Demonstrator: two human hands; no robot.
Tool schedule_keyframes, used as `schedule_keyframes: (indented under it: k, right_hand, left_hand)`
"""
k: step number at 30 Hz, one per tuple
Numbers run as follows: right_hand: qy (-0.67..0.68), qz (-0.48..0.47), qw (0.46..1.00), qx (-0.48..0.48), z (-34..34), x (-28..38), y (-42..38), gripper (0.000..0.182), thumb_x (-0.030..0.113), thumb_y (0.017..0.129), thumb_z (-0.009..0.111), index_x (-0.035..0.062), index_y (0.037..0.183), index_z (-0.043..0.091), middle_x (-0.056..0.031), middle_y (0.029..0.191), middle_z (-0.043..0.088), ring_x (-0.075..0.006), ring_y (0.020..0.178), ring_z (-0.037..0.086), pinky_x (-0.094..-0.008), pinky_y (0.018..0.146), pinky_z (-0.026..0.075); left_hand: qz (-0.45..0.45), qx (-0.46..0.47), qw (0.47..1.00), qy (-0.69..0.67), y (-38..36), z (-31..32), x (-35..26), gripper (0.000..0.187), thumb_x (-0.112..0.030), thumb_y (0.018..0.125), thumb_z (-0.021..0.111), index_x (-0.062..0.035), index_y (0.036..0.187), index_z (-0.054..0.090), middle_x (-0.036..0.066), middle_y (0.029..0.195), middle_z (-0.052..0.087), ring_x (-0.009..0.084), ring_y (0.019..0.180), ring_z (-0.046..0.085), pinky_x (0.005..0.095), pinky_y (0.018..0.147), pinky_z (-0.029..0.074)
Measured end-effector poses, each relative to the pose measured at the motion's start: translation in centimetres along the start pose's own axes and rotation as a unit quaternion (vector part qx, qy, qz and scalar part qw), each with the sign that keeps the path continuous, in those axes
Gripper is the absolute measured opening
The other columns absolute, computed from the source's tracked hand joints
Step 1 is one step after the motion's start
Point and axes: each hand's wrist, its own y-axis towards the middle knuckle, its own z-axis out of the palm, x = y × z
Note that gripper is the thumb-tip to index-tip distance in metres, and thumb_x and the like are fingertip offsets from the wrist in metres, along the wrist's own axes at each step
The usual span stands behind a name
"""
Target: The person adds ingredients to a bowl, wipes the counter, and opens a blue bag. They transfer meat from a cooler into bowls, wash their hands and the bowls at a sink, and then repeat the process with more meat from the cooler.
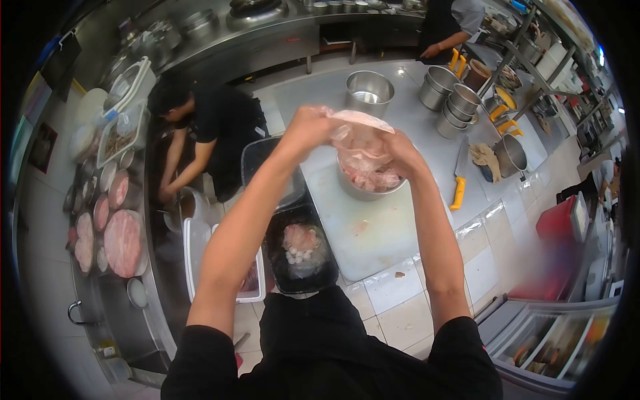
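Observation:
My left hand [311, 128] and my right hand [406, 155] are closed on the upper edge of a clear plastic bag [362, 121], stretched between them. Pinkish smears cling to the film. Below it, a round metal pot [375, 195] holds pale pink pieces of raw meat [371, 179]. How far the bag reaches into the pot is hard to make out. The pot stands on a white cutting board [365, 240]. Both thumbs are partly hidden by the bag and the hands.
An unfilled steel pot [370, 88] stands behind, and a yellow-handled knife [458, 192] lies at right. Stacked pots [460, 103] stand farther back. At left, a black crate [303, 283] holds bagged food. A co-worker [223, 123] bends over a sink; another person's arm [445, 44] shows at the back.

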Motion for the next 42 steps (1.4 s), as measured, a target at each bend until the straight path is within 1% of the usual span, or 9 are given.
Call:
schedule_keyframes:
  k: [9,12,17,23,25,32,36,38,42]
  right_hand:
    - [0.122,-0.107,0.986,0.048,8.6,-1.3,-5.8,0.036,0.013,0.087,0.051,-0.0058,0.118,0.049,-0.0127,0.105,0.059,-0.0199,0.091,0.06,-0.0299,0.081,0.049]
    - [-0.003,-0.111,0.993,0.042,12.0,-7.8,-5.0,0.04,0.016,0.084,0.056,-0.0028,0.118,0.047,-0.0136,0.105,0.06,-0.0207,0.094,0.059,-0.0284,0.08,0.048]
    - [-0.24,-0.074,0.966,0.056,16.8,-13.9,-6.3,0.059,0.02,0.073,0.067,-0.0024,0.122,0.043,-0.019,0.115,0.057,-0.029,0.108,0.055,-0.0338,0.093,0.042]
    - [-0.111,-0.066,0.992,0.0,20.6,-17.4,-5.7,0.043,0.009,0.081,0.067,0.0008,0.12,0.049,-0.017,0.115,0.055,-0.024,0.106,0.055,-0.0315,0.092,0.043]
    - [-0.068,-0.054,0.996,0.001,23.9,-17.7,-5.8,0.024,0.014,0.085,0.065,0.0045,0.105,0.055,-0.0027,0.091,0.058,-0.0087,0.075,0.052,-0.0223,0.064,0.041]
    - [0.033,-0.065,0.972,0.222,45.3,-21.5,-11.3,0.01,0.012,0.087,0.063,0.0062,0.087,0.055,0.0013,0.075,0.052,-0.0058,0.064,0.047,-0.0201,0.057,0.039]
    - [-0.023,-0.068,0.937,0.343,58.9,-25.0,-16.0,0.008,0.012,0.087,0.063,0.0055,0.09,0.059,0.0013,0.078,0.056,-0.0062,0.066,0.049,-0.0199,0.057,0.04]
    - [-0.075,-0.05,0.926,0.368,65.4,-24.1,-19.5,0.008,0.011,0.086,0.064,0.0053,0.089,0.059,0.0014,0.078,0.056,-0.0069,0.069,0.05,-0.0214,0.061,0.041]
    - [-0.113,-0.069,0.882,0.452,76.0,-25.2,-22.4,0.015,0.015,0.084,0.067,0.0028,0.088,0.059,0.0013,0.079,0.057,-0.0065,0.073,0.049,-0.022,0.067,0.041]
  left_hand:
    - [0.008,-0.098,0.994,0.037,-7.3,-4.0,5.7,0.008,-0.005,0.076,0.065,0.0,0.081,0.062,0.003,0.074,0.061,0.0087,0.064,0.056,0.0239,0.061,0.046]
    - [0.081,-0.201,0.941,0.261,-11.4,-5.9,10.4,0.014,0.0,0.074,0.058,0.0017,0.086,0.064,0.007,0.08,0.065,0.0136,0.075,0.061,0.0286,0.068,0.049]
    - [-0.068,-0.023,0.936,0.345,-16.9,-8.2,15.3,0.05,-0.012,0.072,0.065,0.0023,0.119,0.053,0.026,0.12,0.053,0.0375,0.116,0.049,0.0378,0.1,0.037]
    - [-0.04,-0.237,0.928,0.283,-28.0,-15.0,18.5,0.025,-0.017,0.076,0.069,0.0015,0.089,0.058,0.017,0.092,0.061,0.0287,0.087,0.058,0.0348,0.078,0.045]
    - [-0.05,-0.364,0.904,0.216,-33.7,-19.3,18.8,0.02,-0.016,0.078,0.07,0.0004,0.079,0.059,0.007,0.075,0.06,0.0173,0.073,0.056,0.0302,0.068,0.045]
    - [-0.076,-0.763,0.641,0.033,-57.5,-43.8,26.1,0.029,-0.021,0.076,0.074,-0.0021,0.072,0.052,0.003,0.064,0.053,0.0125,0.059,0.045,0.0287,0.057,0.042]
    - [-0.217,-0.802,0.557,0.014,-67.9,-57.7,24.9,0.041,-0.034,0.077,0.073,-0.001,0.083,0.05,0.005,0.066,0.055,0.0145,0.05,0.055,0.0302,0.041,0.044]
    - [-0.193,-0.875,0.416,0.156,-73.4,-66.1,30.1,0.051,-0.041,0.075,0.073,0.0019,0.087,0.048,0.008,0.064,0.056,0.017,0.045,0.055,0.0303,0.037,0.043]
    - [-0.175,-0.905,0.386,0.025,-77.2,-72.6,28.0,0.055,-0.043,0.077,0.071,0.0051,0.087,0.047,0.012,0.062,0.057,0.0188,0.044,0.056,0.0301,0.039,0.046]
